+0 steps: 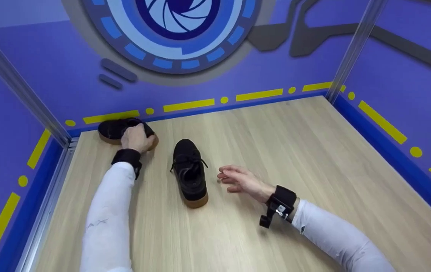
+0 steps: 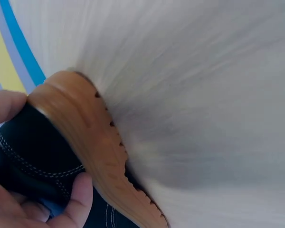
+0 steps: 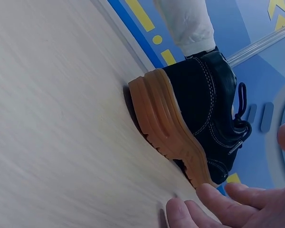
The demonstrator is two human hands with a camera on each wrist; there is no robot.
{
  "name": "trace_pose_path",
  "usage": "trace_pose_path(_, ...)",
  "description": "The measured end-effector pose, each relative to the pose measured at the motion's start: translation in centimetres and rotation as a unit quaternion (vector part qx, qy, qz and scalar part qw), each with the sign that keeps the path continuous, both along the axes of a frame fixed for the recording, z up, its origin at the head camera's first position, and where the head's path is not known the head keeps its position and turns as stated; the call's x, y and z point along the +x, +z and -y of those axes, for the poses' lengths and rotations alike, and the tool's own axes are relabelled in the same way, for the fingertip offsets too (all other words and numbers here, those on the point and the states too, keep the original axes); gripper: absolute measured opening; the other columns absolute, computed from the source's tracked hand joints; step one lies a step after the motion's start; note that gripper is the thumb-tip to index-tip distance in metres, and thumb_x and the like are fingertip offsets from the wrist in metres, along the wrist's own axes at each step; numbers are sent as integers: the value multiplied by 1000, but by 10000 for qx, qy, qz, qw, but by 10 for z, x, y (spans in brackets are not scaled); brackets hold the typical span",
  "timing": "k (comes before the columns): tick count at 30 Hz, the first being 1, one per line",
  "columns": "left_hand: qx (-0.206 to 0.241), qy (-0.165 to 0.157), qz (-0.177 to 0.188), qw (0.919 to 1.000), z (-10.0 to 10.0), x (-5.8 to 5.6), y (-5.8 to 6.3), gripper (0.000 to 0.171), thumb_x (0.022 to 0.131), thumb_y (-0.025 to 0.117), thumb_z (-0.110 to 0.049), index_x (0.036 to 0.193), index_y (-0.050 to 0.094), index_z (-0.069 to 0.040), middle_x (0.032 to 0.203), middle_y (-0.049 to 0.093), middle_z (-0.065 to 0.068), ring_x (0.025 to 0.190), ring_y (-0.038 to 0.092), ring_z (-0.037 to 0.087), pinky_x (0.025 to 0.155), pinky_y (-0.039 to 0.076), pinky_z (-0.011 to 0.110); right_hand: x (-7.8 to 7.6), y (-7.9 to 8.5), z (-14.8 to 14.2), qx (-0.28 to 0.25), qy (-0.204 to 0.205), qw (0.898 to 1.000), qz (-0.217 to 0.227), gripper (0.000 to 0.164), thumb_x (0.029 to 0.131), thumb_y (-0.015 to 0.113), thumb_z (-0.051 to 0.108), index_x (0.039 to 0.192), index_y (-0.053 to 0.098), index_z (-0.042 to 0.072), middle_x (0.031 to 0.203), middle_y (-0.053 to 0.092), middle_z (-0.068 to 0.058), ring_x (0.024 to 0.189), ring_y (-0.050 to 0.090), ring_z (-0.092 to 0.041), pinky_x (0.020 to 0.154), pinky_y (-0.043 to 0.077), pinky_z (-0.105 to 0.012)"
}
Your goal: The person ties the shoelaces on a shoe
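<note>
A black lace-up shoe (image 1: 109,129) with a tan sole lies at the back left, along the foot of the wall. My left hand (image 1: 136,138) grips it over the heel end; in the left wrist view, fingers (image 2: 79,202) press its dark stitched upper just above the tan sole (image 2: 85,126). The matching shoe (image 1: 187,158) stands upright mid-table, toe toward the back wall, laces tied. To its right hovers my right hand (image 1: 242,182), fingers loosely extended and apart from it. The right wrist view shows that shoe (image 3: 192,97) from the side, beyond the fingertips (image 3: 211,202).
The pale wood tabletop (image 1: 268,139) is bounded by a purple-blue back wall (image 1: 185,88) with yellow marks, and by side walls left and right. A metal rail (image 1: 49,204) runs along the left edge. Each wrist wears a black strap (image 1: 284,200).
</note>
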State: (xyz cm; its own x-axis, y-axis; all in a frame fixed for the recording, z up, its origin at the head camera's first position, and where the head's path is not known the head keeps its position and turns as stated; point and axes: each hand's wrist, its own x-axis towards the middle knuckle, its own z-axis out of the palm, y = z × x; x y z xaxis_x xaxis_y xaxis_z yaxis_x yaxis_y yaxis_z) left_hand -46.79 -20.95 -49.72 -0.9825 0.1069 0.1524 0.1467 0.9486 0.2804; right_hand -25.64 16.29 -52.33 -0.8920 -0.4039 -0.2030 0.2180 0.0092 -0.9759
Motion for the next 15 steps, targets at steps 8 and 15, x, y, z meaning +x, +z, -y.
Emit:
trace_pose_path(8,385,-492,-86,9980,19,26,0,45,92,72,-27,120,63,7,117,68,31,113,62,52,101,49,62,-1,2,5,-78,40,9999,-111,61,111,52,33,155,39,-7,155,47,-31,145,46,-47,112,46,-56)
trace_pose_path(15,887,-541,-327,9940,28,50,7,36,87,72,-21,112,63,4,111,70,28,109,62,53,97,48,62,-2,6,7,-15,100,9999,-131,59,110,54,35,153,43,-4,155,47,-30,143,47,-48,109,49,-57)
